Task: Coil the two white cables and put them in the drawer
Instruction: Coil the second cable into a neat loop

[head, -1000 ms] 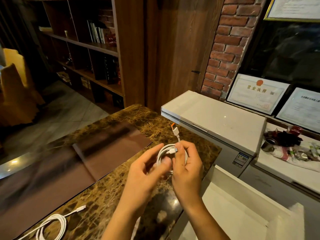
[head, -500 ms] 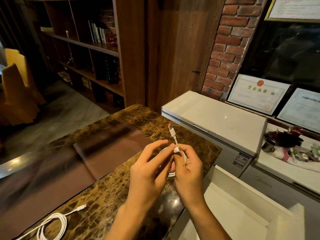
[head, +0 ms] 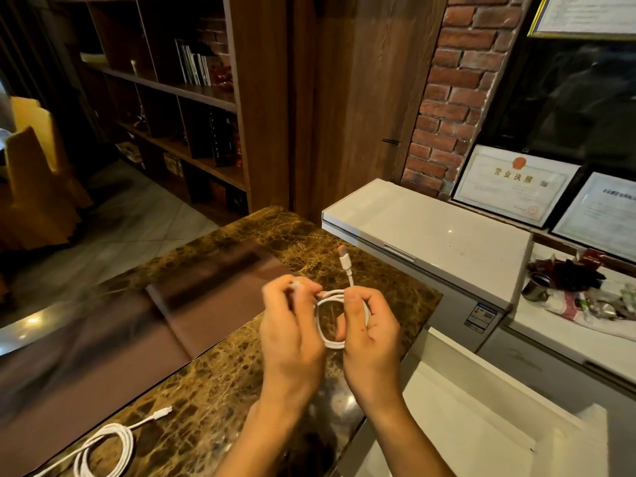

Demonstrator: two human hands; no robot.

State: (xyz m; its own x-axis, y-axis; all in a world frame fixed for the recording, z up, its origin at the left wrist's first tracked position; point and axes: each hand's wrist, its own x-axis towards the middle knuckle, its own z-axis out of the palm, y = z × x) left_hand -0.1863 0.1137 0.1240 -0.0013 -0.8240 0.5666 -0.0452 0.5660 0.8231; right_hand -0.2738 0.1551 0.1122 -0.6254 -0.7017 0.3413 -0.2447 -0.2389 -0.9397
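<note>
Since half a second ago the left hand (head: 292,328) has drawn leftward, its curled fingers (head: 303,290) (blurred) pinching a strand of the small white coiled cable (head: 332,344) above the brown marble tabletop (head: 220,373); the right hand (head: 373,339) grips the loop, orange-tipped plug (head: 344,258) upright. The second white cable (head: 103,449) lies coiled at the tabletop's near left. A framed certificate (head: 512,187) reads 营业执照.

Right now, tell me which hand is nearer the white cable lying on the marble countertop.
Left. The left hand is up and right of the countertop cable, pinching an end of the held coil; the right hand grips that coil farther right.
</note>
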